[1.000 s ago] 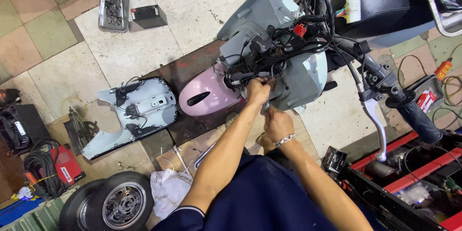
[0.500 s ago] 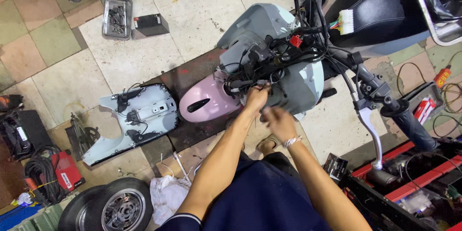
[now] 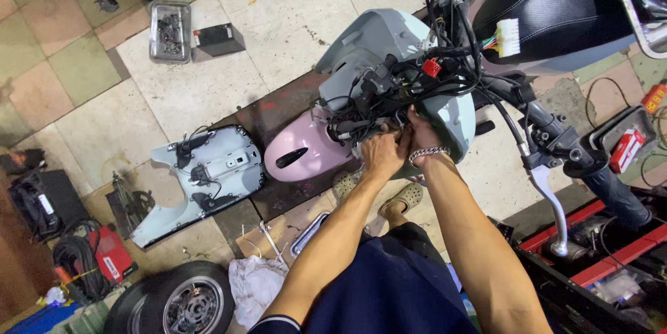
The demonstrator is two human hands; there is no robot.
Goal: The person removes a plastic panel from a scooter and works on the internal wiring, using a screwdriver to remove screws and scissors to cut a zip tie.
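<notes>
Behind scooter's pale blue front cover (image 3: 389, 49): left hand (image 3: 381, 153) and right hand (image 3: 420, 136), fingers together, clamped on black wiring bundle (image 3: 403, 91) under handlebar (image 3: 556, 139). Risk: tugging could pull loose white connector (image 3: 507, 36). Versus earlier: hands now closer together, right hand raised into wiring.

Your fingers (image 3: 401, 134) vanish into the black wiring (image 3: 417, 84), so their grip is unclear; the wheel (image 3: 180, 303) runs off frame.
</notes>
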